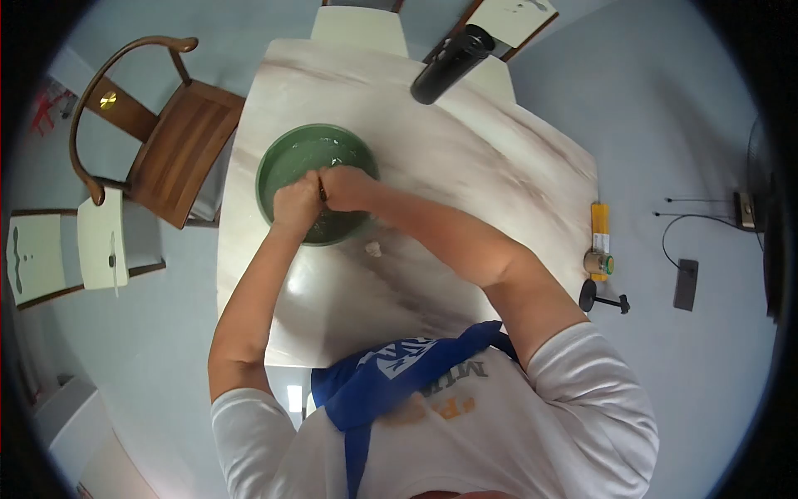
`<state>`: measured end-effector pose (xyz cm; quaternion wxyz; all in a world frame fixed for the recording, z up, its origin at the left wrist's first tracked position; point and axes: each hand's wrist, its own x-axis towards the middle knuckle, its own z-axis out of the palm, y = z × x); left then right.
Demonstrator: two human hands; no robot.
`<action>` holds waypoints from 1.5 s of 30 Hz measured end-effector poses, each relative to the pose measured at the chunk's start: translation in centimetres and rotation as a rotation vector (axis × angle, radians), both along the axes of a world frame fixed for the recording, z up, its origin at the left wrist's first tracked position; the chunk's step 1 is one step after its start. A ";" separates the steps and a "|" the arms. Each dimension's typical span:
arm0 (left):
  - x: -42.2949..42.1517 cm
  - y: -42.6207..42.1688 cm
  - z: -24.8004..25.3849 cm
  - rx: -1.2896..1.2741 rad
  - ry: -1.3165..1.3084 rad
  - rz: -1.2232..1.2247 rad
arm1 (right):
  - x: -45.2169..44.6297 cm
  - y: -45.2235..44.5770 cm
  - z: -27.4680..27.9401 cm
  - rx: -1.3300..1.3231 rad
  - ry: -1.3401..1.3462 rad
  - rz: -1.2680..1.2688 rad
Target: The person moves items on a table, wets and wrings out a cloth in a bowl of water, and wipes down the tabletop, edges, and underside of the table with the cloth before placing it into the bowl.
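A round green basin [268, 154] with what looks like water in it stands on the marbled table. Over its near half, my left hand [297, 203] is closed in a fist. My right hand [346, 188] is closed right beside it, the two nearly touching. A small dark thing [322, 192] shows between the fists; its kind is too small to tell. Whatever lies inside the fingers is hidden. Just outside the basin, below my right wrist, a small pale crumpled piece [373, 249] lies on the table.
A black cylindrical bottle [451, 65] stands at the table's [465, 166] far side. At the right edge are a yellow packet [600, 218], a jar [597, 263] and a small black stand [588, 296]. A wooden armchair [187, 137] is at the left.
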<state>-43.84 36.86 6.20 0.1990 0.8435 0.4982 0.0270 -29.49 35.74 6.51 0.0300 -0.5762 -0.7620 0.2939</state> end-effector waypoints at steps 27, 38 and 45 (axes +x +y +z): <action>-0.5 0.0 1.2 -0.587 -0.509 0.022 | 1.3 -0.2 3.3 0.296 -0.103 0.263; 0.4 -0.6 2.8 -0.079 -0.062 -0.029 | 1.1 -0.9 2.1 0.297 -0.185 0.051; 0.3 0.7 1.9 0.093 -0.022 -0.146 | 0.7 -1.1 2.2 0.189 -0.073 -0.101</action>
